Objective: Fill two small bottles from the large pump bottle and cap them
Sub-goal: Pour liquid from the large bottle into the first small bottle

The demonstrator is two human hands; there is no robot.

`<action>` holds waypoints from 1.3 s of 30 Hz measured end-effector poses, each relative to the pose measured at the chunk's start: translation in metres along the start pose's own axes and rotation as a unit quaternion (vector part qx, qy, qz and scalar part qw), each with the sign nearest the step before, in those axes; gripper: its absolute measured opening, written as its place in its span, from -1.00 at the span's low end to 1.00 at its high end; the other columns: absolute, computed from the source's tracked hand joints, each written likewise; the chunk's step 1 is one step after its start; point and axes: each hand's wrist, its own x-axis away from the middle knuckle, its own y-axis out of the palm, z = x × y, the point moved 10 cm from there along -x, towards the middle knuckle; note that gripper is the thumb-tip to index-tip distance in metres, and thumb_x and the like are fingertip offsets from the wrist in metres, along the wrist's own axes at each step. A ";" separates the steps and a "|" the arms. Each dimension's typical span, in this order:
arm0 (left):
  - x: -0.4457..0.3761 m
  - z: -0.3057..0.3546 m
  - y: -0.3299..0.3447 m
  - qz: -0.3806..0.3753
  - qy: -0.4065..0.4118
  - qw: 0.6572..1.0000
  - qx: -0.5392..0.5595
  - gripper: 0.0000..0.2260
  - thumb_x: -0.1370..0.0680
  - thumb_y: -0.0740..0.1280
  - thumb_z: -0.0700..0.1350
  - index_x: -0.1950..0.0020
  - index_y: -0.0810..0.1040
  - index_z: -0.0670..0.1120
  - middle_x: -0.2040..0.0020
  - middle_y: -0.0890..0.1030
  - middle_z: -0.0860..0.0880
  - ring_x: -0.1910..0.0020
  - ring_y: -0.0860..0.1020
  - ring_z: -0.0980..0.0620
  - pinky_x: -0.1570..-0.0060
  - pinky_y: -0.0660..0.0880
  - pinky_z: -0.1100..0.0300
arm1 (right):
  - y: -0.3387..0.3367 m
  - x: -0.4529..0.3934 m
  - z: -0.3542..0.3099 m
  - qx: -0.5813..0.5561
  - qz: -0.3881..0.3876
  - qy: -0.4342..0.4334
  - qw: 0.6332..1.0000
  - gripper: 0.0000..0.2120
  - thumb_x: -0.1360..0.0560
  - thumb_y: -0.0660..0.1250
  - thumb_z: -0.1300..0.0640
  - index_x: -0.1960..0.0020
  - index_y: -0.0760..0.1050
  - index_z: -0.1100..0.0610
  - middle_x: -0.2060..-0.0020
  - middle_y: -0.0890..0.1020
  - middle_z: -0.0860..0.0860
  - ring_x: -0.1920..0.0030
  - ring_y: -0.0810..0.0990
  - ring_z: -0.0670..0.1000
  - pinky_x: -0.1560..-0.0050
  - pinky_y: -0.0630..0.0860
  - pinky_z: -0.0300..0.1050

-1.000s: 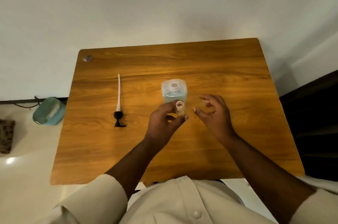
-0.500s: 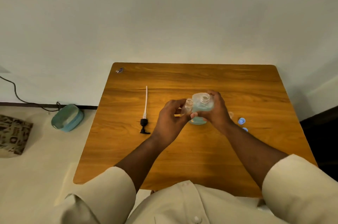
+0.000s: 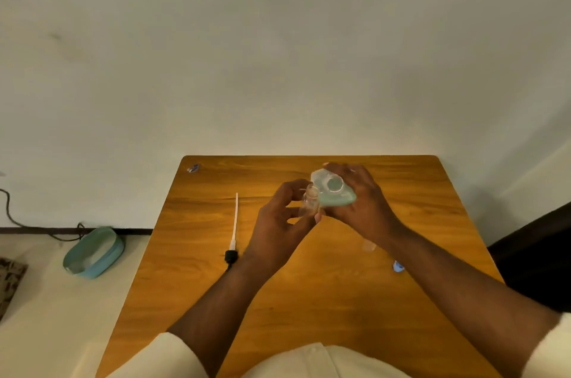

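My right hand (image 3: 364, 201) grips the large clear bottle (image 3: 332, 189) of blue-green liquid, lifted off the table and tilted left with its open neck toward me. My left hand (image 3: 278, 220) pinches a small clear bottle (image 3: 310, 200) upright, its mouth right beside the large bottle's neck. The pump head with its long white tube (image 3: 234, 223) lies on the table to the left. A second small clear bottle (image 3: 368, 245) stands beside my right forearm, and a blue cap (image 3: 398, 266) lies nearer me, partly hidden by the arm.
The wooden table (image 3: 309, 300) stands against a white wall. A small grey scrap (image 3: 193, 168) lies at its far left corner. On the floor to the left sit a teal oval container (image 3: 94, 252) and a cable.
My right hand took hold of the large bottle, lifted it and tilted it toward the small bottle in my left hand. The camera view shifted, so the table sits lower and further right.
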 end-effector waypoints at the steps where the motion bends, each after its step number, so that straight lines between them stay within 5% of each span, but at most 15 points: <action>1: -0.003 0.011 0.000 0.004 0.012 1.000 0.002 -0.57 -0.47 0.47 -0.19 -0.20 0.42 0.19 -0.03 0.56 0.39 -0.08 0.63 0.04 0.13 0.61 0.27 | -0.012 -0.005 -0.011 0.020 0.009 -0.032 0.999 -0.23 -0.26 0.58 0.15 -0.37 0.31 -0.12 -0.30 0.39 0.08 -0.27 0.34 -0.03 -0.11 0.45 -0.24; 6: -0.011 0.051 0.008 -0.004 0.047 0.999 0.001 -0.53 -0.48 0.47 -0.19 -0.17 0.41 0.31 -0.02 0.56 0.41 -0.05 0.62 0.17 0.17 0.59 0.32 | -0.053 -0.028 -0.046 0.133 0.026 -0.137 0.981 -0.23 -0.31 0.54 0.15 -0.42 0.26 -0.07 -0.31 0.35 0.17 -0.32 0.34 0.13 -0.12 0.53 -0.08; 11: -0.013 0.062 0.011 0.011 0.039 0.998 0.041 -0.52 -0.47 0.48 -0.16 -0.21 0.44 0.32 -0.07 0.60 0.17 0.03 0.68 0.08 0.25 0.60 0.29 | -0.079 -0.037 -0.069 0.193 0.046 -0.184 0.963 -0.28 -0.34 0.54 0.15 -0.41 0.31 -0.03 -0.30 0.38 0.20 -0.32 0.35 0.17 -0.07 0.60 0.08; 15: -0.016 0.072 0.015 0.000 0.048 0.999 0.025 -0.50 -0.50 0.46 -0.13 -0.24 0.39 0.38 -0.10 0.57 0.31 -0.08 0.64 0.08 0.16 0.63 0.26 | -0.087 -0.036 -0.078 0.232 0.060 -0.206 0.949 -0.28 -0.33 0.55 0.17 -0.41 0.32 -0.02 -0.29 0.38 0.20 -0.31 0.36 0.17 -0.01 0.62 0.13; 22: -0.018 0.074 0.017 -0.010 0.040 0.999 0.017 -0.49 -0.50 0.45 -0.14 -0.40 0.42 0.18 -0.20 0.61 0.10 -0.02 0.66 0.03 0.17 0.67 0.12 | -0.092 -0.035 -0.091 0.270 0.072 -0.222 0.934 -0.27 -0.32 0.56 0.16 -0.40 0.31 -0.02 -0.27 0.41 0.22 -0.30 0.37 0.18 0.03 0.63 0.14; 26: -0.018 0.074 0.015 -0.009 0.036 0.999 0.010 -0.48 -0.49 0.46 -0.15 -0.31 0.40 0.31 -0.18 0.60 0.14 -0.03 0.65 0.05 0.15 0.67 0.10 | -0.092 -0.036 -0.094 0.299 0.070 -0.228 0.924 -0.27 -0.31 0.57 0.19 -0.39 0.33 -0.01 -0.27 0.42 0.24 -0.30 0.38 0.23 0.05 0.63 0.18; 35: -0.020 0.067 0.012 -0.001 0.015 1.000 0.007 -0.49 -0.47 0.47 -0.15 -0.37 0.45 0.16 -0.12 0.59 0.23 -0.09 0.63 0.06 0.11 0.67 0.04 | -0.093 -0.038 -0.100 0.325 0.085 -0.244 0.910 -0.30 -0.30 0.55 0.26 -0.36 0.36 0.02 -0.24 0.46 0.27 -0.28 0.41 0.28 0.08 0.62 0.22; 39: -0.021 0.070 0.011 0.005 0.012 1.000 0.014 -0.50 -0.48 0.47 -0.18 -0.31 0.44 0.24 -0.09 0.57 0.28 -0.07 0.64 0.07 0.25 0.67 0.08 | -0.092 -0.039 -0.099 0.339 0.083 -0.250 0.903 -0.30 -0.30 0.55 0.27 -0.36 0.36 0.03 -0.24 0.47 0.28 -0.28 0.42 0.30 0.09 0.61 0.20</action>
